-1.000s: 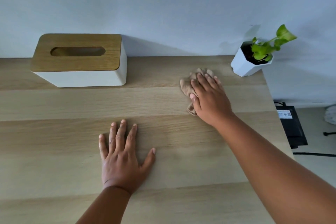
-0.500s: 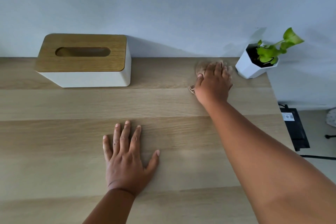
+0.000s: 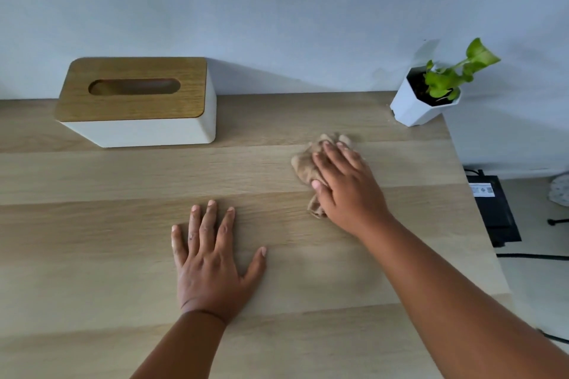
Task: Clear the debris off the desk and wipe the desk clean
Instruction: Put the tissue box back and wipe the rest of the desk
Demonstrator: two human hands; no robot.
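Wood-grain desk (image 3: 92,255) with pale planks running left to right, and most of the middle and front is bare surface. Back edge sits against the wall. Tissue box (image 3: 135,101) with a wooden lid is near the back edge on the left side, its long side along that edge. Little white pot with a green plant (image 3: 426,98) is right in the back right corner, touching the right edge as far as I can see.

Tan cloth (image 3: 304,163) is bunched up in the right half of the desk, nearer the back edge than the front, well apart from the pot and from the right edge. It's crumpled, but its long axis runs roughly front to back, tilted a bit. Right hand (image 3: 345,184) lies on top of it, fingers straight-ish and pressing down, pointing toward the back edge.

Left hand (image 3: 212,258) is flat on the desk around the middle, fingers spread wide, holding nothing. Off the right edge there's a black box (image 3: 495,212) on the floor with cables.
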